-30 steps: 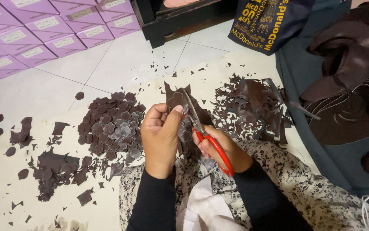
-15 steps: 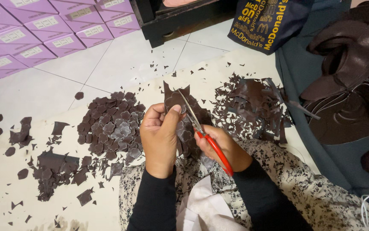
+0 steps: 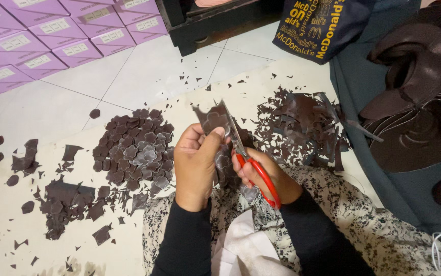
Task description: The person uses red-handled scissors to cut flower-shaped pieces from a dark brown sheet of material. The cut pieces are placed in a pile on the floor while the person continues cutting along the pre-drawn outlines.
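since the earlier frame i see the scissors (image 3: 248, 163) tipped more upright, their blades now biting further into the dark brown sheet (image 3: 215, 121), and the hands sit a touch higher. my left hand (image 3: 196, 166) pinches that sheet between thumb and fingers, holding it up above the lap. my right hand (image 3: 266, 176) is curled tight through the red handles, blades nearly pressed together on the sheet's edge. just left of the hands lies a pile of cut flower shapes (image 3: 136, 151) on the cream mat (image 3: 41, 255); to the right, a heap of scraps (image 3: 302, 125).
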### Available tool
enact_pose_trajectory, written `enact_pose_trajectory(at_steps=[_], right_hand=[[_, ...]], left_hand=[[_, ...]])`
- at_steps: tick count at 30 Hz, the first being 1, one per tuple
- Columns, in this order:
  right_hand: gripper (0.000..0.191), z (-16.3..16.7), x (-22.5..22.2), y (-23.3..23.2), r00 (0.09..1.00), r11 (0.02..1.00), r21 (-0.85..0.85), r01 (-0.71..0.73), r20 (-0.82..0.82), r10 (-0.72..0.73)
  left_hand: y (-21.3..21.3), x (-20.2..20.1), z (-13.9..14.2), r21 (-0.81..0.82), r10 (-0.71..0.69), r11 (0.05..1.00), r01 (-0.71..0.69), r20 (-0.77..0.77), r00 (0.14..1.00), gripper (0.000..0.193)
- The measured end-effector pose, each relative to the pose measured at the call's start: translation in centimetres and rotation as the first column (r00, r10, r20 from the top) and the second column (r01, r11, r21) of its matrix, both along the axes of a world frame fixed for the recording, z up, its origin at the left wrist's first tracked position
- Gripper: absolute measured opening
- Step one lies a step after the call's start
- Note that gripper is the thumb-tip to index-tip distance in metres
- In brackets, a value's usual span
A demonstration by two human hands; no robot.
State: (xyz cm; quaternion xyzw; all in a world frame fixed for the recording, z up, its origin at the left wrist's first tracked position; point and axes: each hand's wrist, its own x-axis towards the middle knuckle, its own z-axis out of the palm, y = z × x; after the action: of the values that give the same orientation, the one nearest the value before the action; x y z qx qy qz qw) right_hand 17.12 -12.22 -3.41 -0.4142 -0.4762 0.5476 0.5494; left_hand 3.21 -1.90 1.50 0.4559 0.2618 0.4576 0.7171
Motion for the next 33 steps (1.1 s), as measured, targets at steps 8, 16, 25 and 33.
enact_pose_trajectory(at_steps=[8, 16, 25, 33], right_hand=[[0.049, -0.4, 0.0, -0.1, 0.997, 0.998, 0.001, 0.055, -0.053, -0.055], [0.040, 1.0, -0.9, -0.2, 0.987, 0.987, -0.045, 0.154, 0.042, -0.152], [0.040, 1.6, -1.0, -0.3, 0.981, 0.980, -0.084, 0.179, 0.086, -0.172], [0.044, -0.5, -0.6, 0.3, 0.976, 0.970, -0.114, 0.214, 0.062, -0.208]], left_hand=[[-0.4, 0.6, -0.3, -0.082, -0.036, 0.996, 0.040, 0.050, 0.998, 0.012], [-1.0, 1.3, -0.7, -0.110, -0.038, 0.993, 0.052, 0.134, 0.990, 0.012], [-0.7, 1.1, -0.7, -0.144, -0.006, 0.989, 0.028, 0.151, 0.989, 0.011], [-0.4, 0.8, -0.2, -0.164, 0.027, 0.986, -0.021, 0.034, 0.999, 0.009]])
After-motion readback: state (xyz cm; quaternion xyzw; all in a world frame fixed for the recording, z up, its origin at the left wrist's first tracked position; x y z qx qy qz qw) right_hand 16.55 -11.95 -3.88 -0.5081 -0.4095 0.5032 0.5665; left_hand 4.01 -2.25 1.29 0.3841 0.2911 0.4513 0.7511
